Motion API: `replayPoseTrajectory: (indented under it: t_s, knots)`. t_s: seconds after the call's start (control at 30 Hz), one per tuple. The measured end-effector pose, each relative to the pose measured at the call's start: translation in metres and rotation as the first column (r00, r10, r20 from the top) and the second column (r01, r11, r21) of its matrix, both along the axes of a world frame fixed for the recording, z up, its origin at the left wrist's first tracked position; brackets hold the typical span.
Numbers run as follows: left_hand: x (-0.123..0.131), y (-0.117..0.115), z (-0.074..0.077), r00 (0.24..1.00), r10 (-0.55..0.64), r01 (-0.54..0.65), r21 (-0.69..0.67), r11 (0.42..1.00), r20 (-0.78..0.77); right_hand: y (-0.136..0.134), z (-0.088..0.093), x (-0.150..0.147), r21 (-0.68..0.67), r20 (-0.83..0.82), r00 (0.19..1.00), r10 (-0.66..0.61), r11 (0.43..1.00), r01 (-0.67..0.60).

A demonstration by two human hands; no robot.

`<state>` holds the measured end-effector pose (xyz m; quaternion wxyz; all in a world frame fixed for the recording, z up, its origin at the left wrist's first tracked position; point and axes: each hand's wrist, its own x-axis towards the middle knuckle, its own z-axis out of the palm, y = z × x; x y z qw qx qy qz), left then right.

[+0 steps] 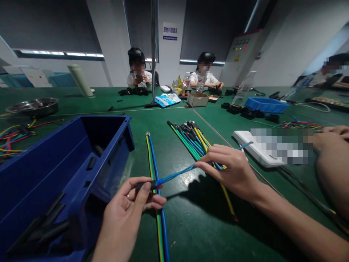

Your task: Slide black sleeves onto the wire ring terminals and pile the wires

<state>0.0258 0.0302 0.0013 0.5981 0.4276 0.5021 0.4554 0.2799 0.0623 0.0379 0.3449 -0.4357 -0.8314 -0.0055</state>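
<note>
My left hand pinches a black sleeve beside the blue bin, above the table. Thin blue wires run out of the sleeve's right end to my right hand, whose thumb and fingers are closed on them; their tip sticks out past that hand. Beneath my left hand lie a yellow-green cable and a thicker blue cable, side by side, with metal lugs at the far end. A bundle of green, blue and yellow cables with black ends lies behind my right hand, which partly hides it.
At the left stands a blue bin holding black sleeves, with a metal bowl behind it. Right of the bundle is a white device, near another person's arm. A small box and a blue tray stand farther back.
</note>
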Motion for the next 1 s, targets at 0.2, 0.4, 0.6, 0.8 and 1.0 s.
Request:
replayPoseTrajectory:
  t_s: [0.2, 0.4, 0.6, 0.8, 1.0]
  knots:
    - [0.009, 0.000, 0.009, 0.992, 0.088, -0.078, 0.105, 0.991, -0.092, -0.001, -0.001, -0.004, -0.079, -0.031, 0.998, 0.050, 0.996, -0.052]
    - [0.007, -0.002, 0.009, 0.987, 0.075, -0.053, 0.159, 0.986, -0.139, 0.002, -0.003, -0.001, -0.178, -0.074, 0.994, 0.078, 0.980, -0.090]
    - [0.005, -0.008, 0.011, 0.967, -0.051, 0.088, 0.138, 0.987, -0.250, 0.005, -0.001, 0.000, -0.184, -0.076, 0.993, 0.091, 0.977, -0.104]
    - [0.012, -0.011, 0.012, 0.966, -0.093, 0.134, 0.161, 0.978, -0.241, 0.005, -0.001, 0.001, -0.161, -0.069, 0.988, 0.140, 0.976, -0.149]
    - [0.003, -0.007, -0.001, 0.996, -0.077, 0.083, 0.162, 0.983, -0.043, 0.008, -0.003, 0.006, -0.144, -0.097, 0.992, 0.077, 0.985, -0.090]
